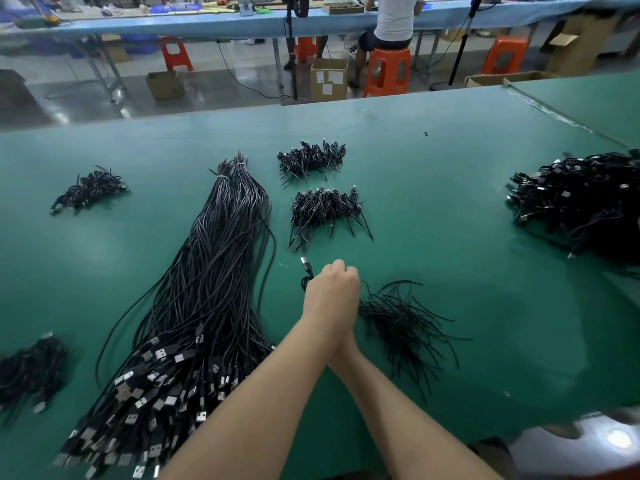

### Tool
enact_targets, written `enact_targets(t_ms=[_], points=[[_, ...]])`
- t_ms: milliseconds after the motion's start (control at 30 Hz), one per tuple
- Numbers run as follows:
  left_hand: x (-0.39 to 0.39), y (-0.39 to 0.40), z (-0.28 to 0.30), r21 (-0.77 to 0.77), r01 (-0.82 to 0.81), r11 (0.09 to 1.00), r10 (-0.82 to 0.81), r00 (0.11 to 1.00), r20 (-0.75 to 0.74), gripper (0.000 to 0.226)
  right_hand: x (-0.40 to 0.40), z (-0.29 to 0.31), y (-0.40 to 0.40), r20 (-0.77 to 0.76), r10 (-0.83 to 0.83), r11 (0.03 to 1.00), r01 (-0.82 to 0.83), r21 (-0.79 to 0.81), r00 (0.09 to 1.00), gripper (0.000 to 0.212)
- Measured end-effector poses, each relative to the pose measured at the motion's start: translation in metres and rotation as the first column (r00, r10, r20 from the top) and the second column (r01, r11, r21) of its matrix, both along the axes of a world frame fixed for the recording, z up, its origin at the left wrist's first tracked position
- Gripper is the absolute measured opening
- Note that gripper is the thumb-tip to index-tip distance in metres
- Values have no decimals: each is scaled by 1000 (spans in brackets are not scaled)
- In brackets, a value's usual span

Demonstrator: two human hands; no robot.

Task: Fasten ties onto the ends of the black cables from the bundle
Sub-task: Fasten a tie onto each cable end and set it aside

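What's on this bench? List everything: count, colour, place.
table: one, green, fills the foreground
cable bundle: one, black with silver plugs, left of centre
small cable piles: four, black; two past the hands, one far left, one at the near left edge
big cable heap: one, black, right edge
loose ties: one heap, black, right of the hands
held cable: one, black with a silver plug, centre
stools: four, orange, on the floor beyond
seated person: one, white top, at the blue bench
left hand: curled round the held cable
right forearm: crosses under the left; its hand is hidden
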State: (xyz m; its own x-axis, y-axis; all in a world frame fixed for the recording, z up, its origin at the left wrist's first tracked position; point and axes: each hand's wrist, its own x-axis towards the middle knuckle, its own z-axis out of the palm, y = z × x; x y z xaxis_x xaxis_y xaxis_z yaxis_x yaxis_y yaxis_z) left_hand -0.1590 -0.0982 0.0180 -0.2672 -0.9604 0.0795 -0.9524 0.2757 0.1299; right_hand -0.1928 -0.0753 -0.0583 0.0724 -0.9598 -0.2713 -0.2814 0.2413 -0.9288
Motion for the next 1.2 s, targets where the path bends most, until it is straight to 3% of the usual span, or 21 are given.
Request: enact_targets(t_ms=[100,167,233,300,333,400,633,767,967,1200], points=[[17,11,2,-211,43,976,-84,979,-185,26,4,10,-1,25,10,994,-7,-106,1000,20],[35,18,4,-279,-156,948,-13,853,-522,28,3,11,0,-50,-5,987,-3,-160,999,17],[60,21,2,-117,-429,896,170,573,-802,24,2,13,3,-69,-29,985,16,-173,997,29],[81,18,-8,213,-531,820,416,298,-859,24,0,16,5,-68,-29,986,18,-163,997,36],[88,17,-13,345,-512,786,520,248,-817,25,-1,15,5,-82,-18,987,4,-163,996,37],[95,19,-22,500,-440,746,637,255,-727,26,-1,14,7,-96,4,986,-20,-167,995,36],[79,24,-15,631,-198,750,659,311,-685,25,-3,10,4,-103,76,986,-91,-142,992,33],[83,27,-16,622,-179,762,643,318,-697,28,-3,10,4,-107,74,988,-88,-130,991,34],[91,28,-17,552,-105,827,540,423,-728,23,-3,11,2,-115,82,990,-94,-101,990,36],[97,27,-21,516,-70,854,484,471,-737,17,-4,13,0,-122,130,987,-139,-75,984,41]])
